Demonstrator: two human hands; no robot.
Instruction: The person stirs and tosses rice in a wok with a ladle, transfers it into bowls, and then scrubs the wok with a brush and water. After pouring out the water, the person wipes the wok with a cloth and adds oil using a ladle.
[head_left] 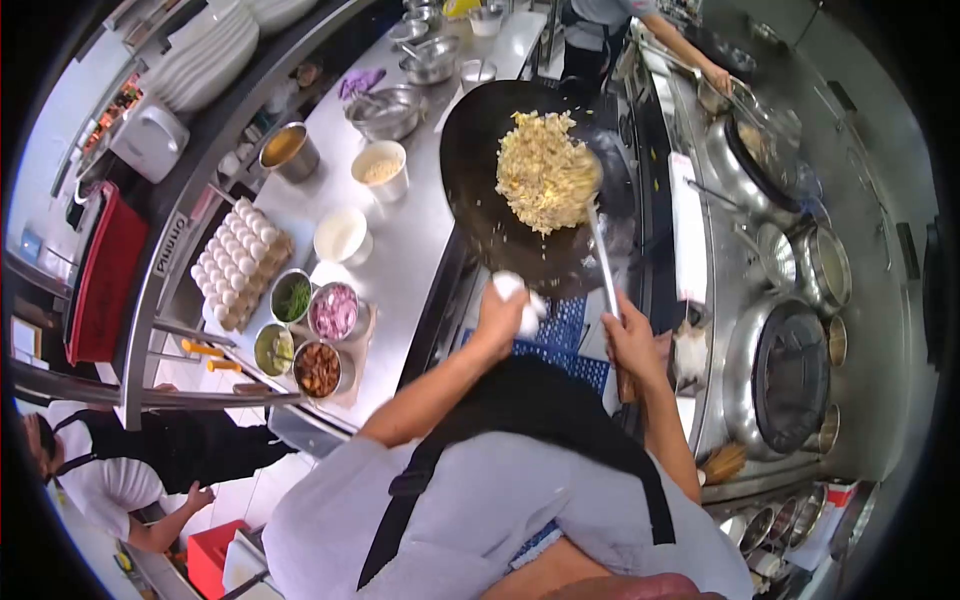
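My left hand (500,315) grips the near rim of a big black wok (475,160) through a white cloth (520,300). The wok is lifted and tilted, with a heap of yellow fried rice (545,170) in the air above its far side. My right hand (630,340) is closed on the long handle of a metal ladle (603,260), whose bowl sits under the rice.
On the steel counter (420,250) to the left stand bowls of chopped greens, red onion (334,311), meat, a tray of eggs (240,262) and tubs. Burner wells and pots (790,370) lie right. Another person's arm (690,50) reaches at the far stove; a person (100,480) crouches lower left.
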